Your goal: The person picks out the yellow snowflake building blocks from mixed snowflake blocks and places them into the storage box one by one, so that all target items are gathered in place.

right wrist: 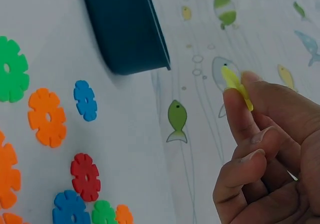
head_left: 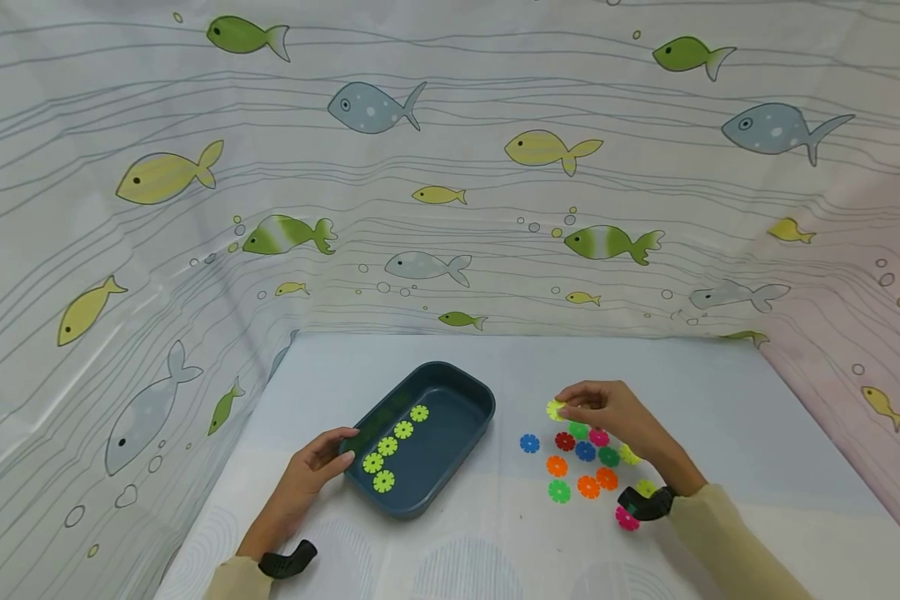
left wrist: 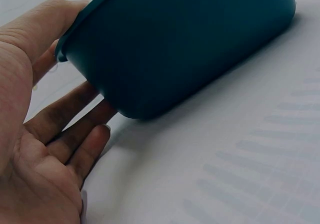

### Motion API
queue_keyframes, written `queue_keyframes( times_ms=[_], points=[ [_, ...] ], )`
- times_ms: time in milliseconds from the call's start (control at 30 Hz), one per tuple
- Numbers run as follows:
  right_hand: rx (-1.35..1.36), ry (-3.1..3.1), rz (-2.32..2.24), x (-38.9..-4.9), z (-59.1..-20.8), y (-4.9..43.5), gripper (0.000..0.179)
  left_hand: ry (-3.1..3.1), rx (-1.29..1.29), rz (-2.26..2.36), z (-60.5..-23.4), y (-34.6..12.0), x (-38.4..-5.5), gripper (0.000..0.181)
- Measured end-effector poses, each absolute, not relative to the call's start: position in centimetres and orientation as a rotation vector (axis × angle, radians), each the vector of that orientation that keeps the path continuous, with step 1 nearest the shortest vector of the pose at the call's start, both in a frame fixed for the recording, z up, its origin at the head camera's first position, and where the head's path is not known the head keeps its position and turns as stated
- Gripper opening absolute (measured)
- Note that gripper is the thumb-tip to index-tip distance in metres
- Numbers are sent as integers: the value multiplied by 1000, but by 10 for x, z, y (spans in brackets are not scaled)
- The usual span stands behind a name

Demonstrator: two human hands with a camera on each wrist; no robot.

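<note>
A dark blue oblong bin (head_left: 450,450) stands on the left half of the table, with several yellow-green notched discs (head_left: 387,447) lying inside it. My left hand (head_left: 311,475) holds the bin's near-left corner, thumb at the rim and fingers against the outer wall (left wrist: 165,49). Between thumb and forefinger, my right hand (head_left: 607,415) pinches one yellow notched disc (right wrist: 236,87), raised over the loose pieces. Below that hand lie a red disc (head_left: 565,442), a blue disc (head_left: 529,443) and an orange disc (head_left: 557,466).
More flower-shaped discs in green (head_left: 559,491), orange (head_left: 588,487), yellow and pink (head_left: 627,518) spread under and around the right forearm. A pale cloth covers the table (head_left: 480,550). Fish-printed sheeting (head_left: 450,233) walls the table at the back and both sides.
</note>
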State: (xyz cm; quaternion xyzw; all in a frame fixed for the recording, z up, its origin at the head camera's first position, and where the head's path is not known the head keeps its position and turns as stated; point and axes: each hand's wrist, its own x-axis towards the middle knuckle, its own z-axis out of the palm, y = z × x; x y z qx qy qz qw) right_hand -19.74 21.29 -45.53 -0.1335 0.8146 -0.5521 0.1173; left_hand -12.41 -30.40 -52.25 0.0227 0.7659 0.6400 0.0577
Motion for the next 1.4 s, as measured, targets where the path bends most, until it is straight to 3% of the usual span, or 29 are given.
queue_keyframes(
  times_ms=[1400],
  points=[
    [-685, 2316, -1483, -224, -444, 127, 24, 2316, 88, 1961, -522, -303, -123, 47]
  ],
)
